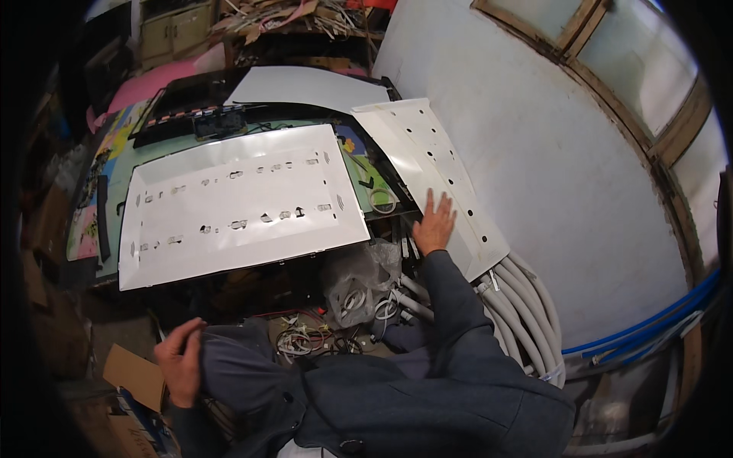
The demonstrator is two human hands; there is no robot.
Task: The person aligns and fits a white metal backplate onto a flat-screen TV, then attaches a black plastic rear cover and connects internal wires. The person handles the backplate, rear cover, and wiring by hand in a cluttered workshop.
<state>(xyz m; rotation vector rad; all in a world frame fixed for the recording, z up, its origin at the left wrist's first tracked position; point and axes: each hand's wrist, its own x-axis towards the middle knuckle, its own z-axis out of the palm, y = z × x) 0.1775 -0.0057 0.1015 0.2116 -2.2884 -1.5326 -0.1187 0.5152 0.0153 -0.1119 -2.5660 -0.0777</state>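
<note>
My right hand (437, 223) lies with spread fingers on a long white panel (416, 156) that has rows of dark round holes and leans along the wall. My left hand (181, 365) is raised beside my left knee, loosely bent, with nothing visible in it. A large white tray-like reflector sheet (229, 200), with cut-outs in two rows, sits on the table in a thin dark frame. Behind it is another plain white sheet (305, 88). A roll of tape (382, 201) rests on the table between the reflector sheet and the long panel.
Grey flexible hoses (527, 305) bundle below the long panel, and blue pipes (649, 324) run along the wall. Under the table edge are a clear plastic bag (359, 278) and tangled cables (305, 336). A cardboard box (134, 374) stands at lower left. Scrap strips (298, 19) pile up at the back.
</note>
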